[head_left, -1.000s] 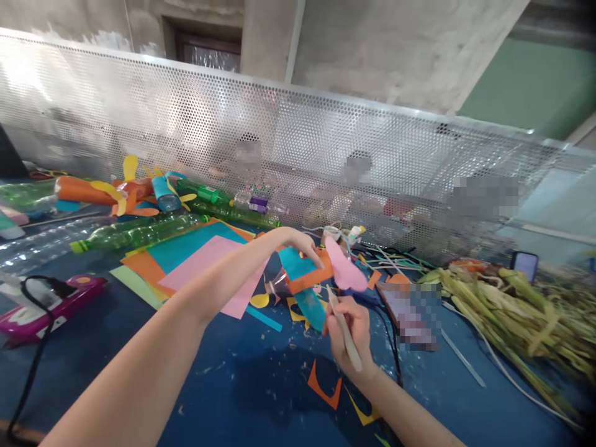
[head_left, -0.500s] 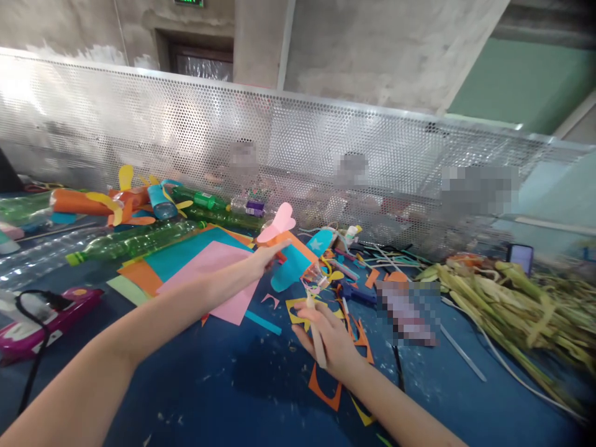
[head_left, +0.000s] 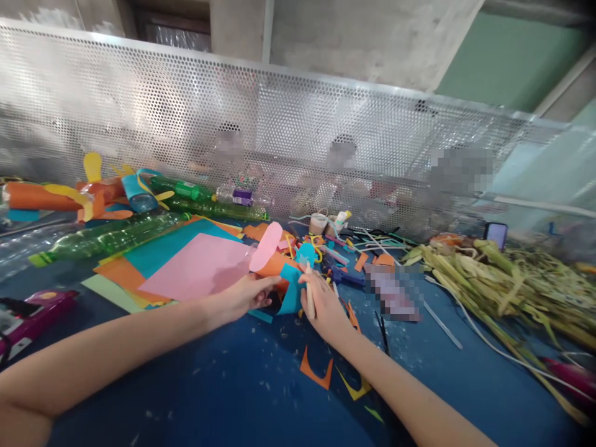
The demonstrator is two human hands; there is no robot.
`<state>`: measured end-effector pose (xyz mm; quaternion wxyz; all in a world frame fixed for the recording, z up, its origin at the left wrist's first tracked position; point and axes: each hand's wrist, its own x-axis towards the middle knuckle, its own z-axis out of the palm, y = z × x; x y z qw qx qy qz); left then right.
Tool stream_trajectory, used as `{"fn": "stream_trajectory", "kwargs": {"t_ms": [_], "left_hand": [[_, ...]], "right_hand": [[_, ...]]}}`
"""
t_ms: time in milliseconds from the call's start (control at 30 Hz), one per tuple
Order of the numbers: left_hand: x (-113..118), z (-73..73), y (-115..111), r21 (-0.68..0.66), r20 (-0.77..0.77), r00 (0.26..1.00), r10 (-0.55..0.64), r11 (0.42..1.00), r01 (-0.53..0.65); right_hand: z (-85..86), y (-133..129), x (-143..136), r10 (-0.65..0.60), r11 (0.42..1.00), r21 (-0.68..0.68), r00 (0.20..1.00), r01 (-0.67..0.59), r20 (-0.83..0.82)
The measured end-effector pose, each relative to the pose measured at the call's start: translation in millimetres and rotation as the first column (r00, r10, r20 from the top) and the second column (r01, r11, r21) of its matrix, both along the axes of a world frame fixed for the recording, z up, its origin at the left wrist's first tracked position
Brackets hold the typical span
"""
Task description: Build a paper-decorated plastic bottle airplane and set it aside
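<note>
An orange and blue paper-covered model (head_left: 279, 267), with a pink rounded paper piece (head_left: 267, 247) on its upper left, is between my hands. My left hand (head_left: 249, 294) has its fingers closed on the model's left end. My right hand (head_left: 326, 305) holds a pale stick-like tool (head_left: 310, 297) upright against the model's right side, by the blue paper (head_left: 292, 289). Pink and blue paper sheets (head_left: 195, 264) lie stacked to the left. What the tool's tip touches is too small to tell.
Green bottles (head_left: 116, 234) and finished-looking paper-wrapped bottles (head_left: 41, 197) lie at the left. Paper scraps (head_left: 318, 372), a blue glue gun (head_left: 348, 277) and dry husks (head_left: 484, 292) spread to the right. A perforated metal screen (head_left: 298, 112) stands behind.
The model has come lower and turned, its blue part now facing nearer me. My left hand has moved down and left; my right hand is now against the model. The view has shifted.
</note>
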<state>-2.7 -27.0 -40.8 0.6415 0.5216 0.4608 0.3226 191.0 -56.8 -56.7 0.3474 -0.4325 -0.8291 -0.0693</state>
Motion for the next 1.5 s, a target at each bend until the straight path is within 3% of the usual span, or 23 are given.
{"fn": "stream_trajectory", "kwargs": {"t_ms": [67, 133, 200, 233, 300, 367, 433, 467, 500, 567, 700, 833, 933, 1033, 1133, 1233, 1333, 1500], "left_hand": [[-9.4, 11.3, -5.4, -0.094, 0.04, 0.999, -0.036, 0.995, 0.04], [-16.4, 20.9, -11.1, -0.093, -0.053, 0.979, -0.197, 0.977, 0.191], [-18.7, 27.0, -16.9, 0.058, -0.224, 0.917, -0.331, 0.934, 0.352], [-18.0, 28.5, -19.5, 0.177, -0.328, 0.882, -0.338, 0.895, 0.409], [-13.9, 28.2, -23.1, 0.436, -0.512, 0.827, -0.232, 0.759, 0.483], [-8.4, 24.5, -24.4, 0.62, -0.622, 0.78, -0.075, 0.561, 0.548], [-3.4, 19.3, -24.1, 0.676, -0.684, 0.729, 0.028, 0.4, 0.619], [-1.4, 16.8, -23.8, 0.675, -0.702, 0.71, 0.05, 0.363, 0.642], [0.3, 14.7, -23.4, 0.671, -0.71, 0.702, 0.056, 0.356, 0.65], [3.4, 11.6, -22.2, 0.674, -0.688, 0.725, 0.037, 0.403, 0.619], [11.1, 7.5, -16.3, 0.594, -0.584, 0.804, -0.11, 0.617, 0.516], [18.0, -0.4, -11.2, 0.32, -0.354, 0.882, -0.31, 0.846, 0.426], [18.2, -6.0, -15.5, 0.205, -0.286, 0.889, -0.357, 0.884, 0.421], [14.6, -7.4, -24.5, 0.354, -0.444, 0.847, -0.292, 0.811, 0.466], [9.6, -5.0, -32.2, 0.588, -0.604, 0.784, -0.146, 0.582, 0.561], [4.4, -3.5, -36.5, 0.617, -0.732, 0.681, -0.024, 0.401, 0.677], [-0.1, -4.8, -38.6, 0.571, -0.81, 0.582, 0.067, 0.314, 0.759], [1.0, -9.0, -39.7, 0.546, -0.837, 0.52, 0.171, 0.216, 0.809]], "right_hand": [[0.8, 1.9, 1.2, -0.012, 1.0, 0.01, 1.0, 0.012, -0.007], [2.0, 3.7, 2.4, -0.024, 1.0, 0.011, 1.0, 0.024, -0.005], [3.0, 5.4, 3.9, -0.02, 1.0, -0.004, 1.0, 0.02, 0.0], [3.5, 6.1, 4.7, -0.017, 1.0, -0.012, 1.0, 0.017, 0.002], [4.2, 7.0, 6.5, -0.021, 0.999, -0.028, 1.0, 0.021, 0.008], [4.6, 7.8, 8.8, -0.035, 0.999, -0.037, 0.999, 0.036, 0.017], [4.5, 9.0, 12.0, -0.038, 0.999, -0.036, 0.999, 0.039, 0.019], [4.2, 9.9, 13.9, -0.036, 0.999, -0.033, 0.999, 0.036, 0.017], [3.9, 11.1, 15.6, -0.037, 0.999, -0.032, 0.999, 0.037, 0.014], [3.5, 13.8, 18.7, -0.047, 0.998, -0.036, 0.999, 0.048, 0.011], [4.0, 18.0, 20.9, -0.059, 0.997, -0.051, 0.998, 0.059, -0.003], [7.9, 16.8, 20.0, -0.054, 0.997, -0.052, 0.997, 0.052, -0.053], [13.7, 9.5, 18.2, -0.074, 0.996, -0.051, 0.989, 0.068, -0.124], [20.8, -3.0, 13.0, -0.061, 0.989, -0.145, 0.953, 0.018, -0.298], [25.8, -14.0, 4.7, -0.012, 0.945, -0.273, 0.814, -0.181, -0.581], [26.5, -18.0, -2.6, -0.073, 0.886, -0.371, 0.707, -0.277, -0.703], [24.1, -16.5, -5.7, -0.139, 0.858, -0.434, 0.688, -0.275, -0.712], [19.4, -12.0, -5.0, -0.148, 0.819, -0.47, 0.671, -0.328, -0.726]]}}
